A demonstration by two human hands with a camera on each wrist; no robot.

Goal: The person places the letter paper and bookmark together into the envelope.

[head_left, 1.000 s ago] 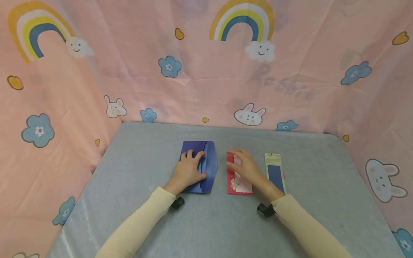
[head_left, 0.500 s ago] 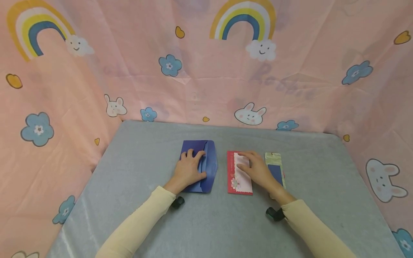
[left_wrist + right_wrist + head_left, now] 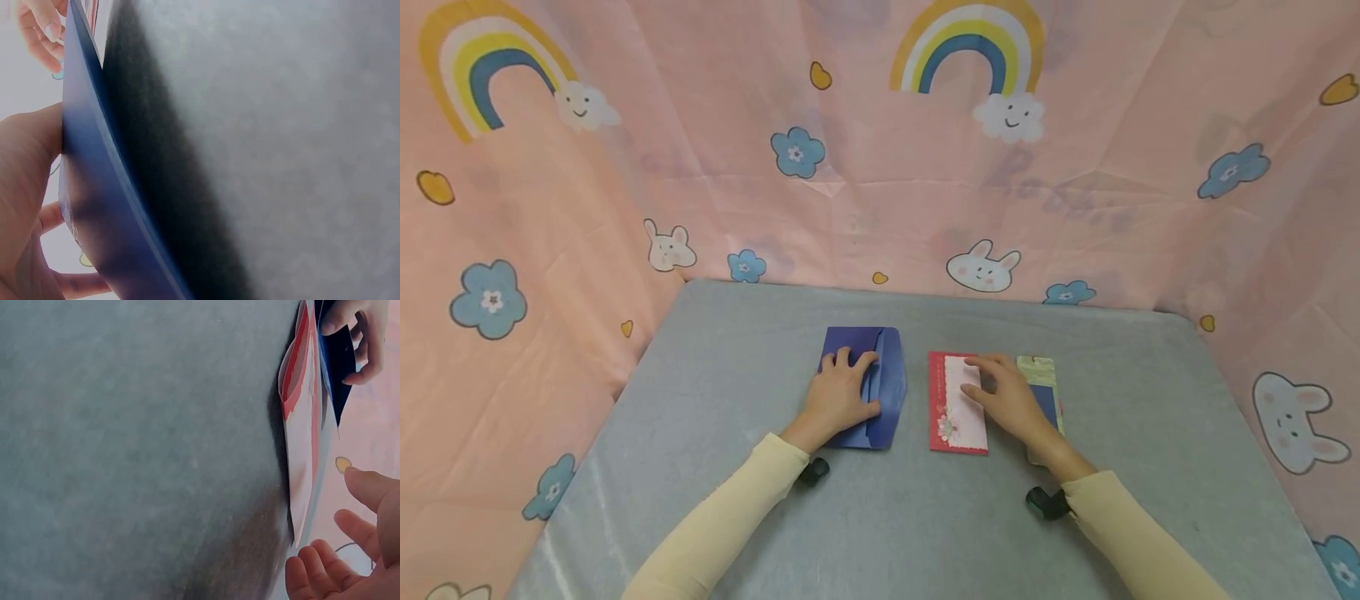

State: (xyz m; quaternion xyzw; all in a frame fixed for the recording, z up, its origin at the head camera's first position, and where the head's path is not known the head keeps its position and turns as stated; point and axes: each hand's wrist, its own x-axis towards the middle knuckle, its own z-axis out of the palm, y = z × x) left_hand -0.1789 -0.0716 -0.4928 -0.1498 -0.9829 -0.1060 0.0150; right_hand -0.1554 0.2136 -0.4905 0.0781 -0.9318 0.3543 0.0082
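My left hand (image 3: 835, 396) rests with spread fingers on a blue envelope (image 3: 891, 392), whose pointed flap faces right. In the left wrist view the envelope (image 3: 94, 156) stands edge-on, with the hand's thumb and fingers against its upper face. To its right on the table lies a red card (image 3: 966, 429) with a white panel and a printed flower. My right hand (image 3: 1011, 404) hovers over this card's right edge, thumb and fingers apart. The right wrist view shows the red card (image 3: 301, 444) from its edge, its folded layers slightly parted, and the right hand (image 3: 375, 531) not touching it.
A green card (image 3: 1036, 368) with a blue panel lies right of the red one, partly hidden by my right hand and forearm. A grey cloth covers the table (image 3: 917, 533). Behind it hangs a pink printed curtain (image 3: 850, 217).
My right hand has drawn back to the right across the red card, uncovering more of its white panel. It now covers part of the green card. The left hand stays on the blue envelope.
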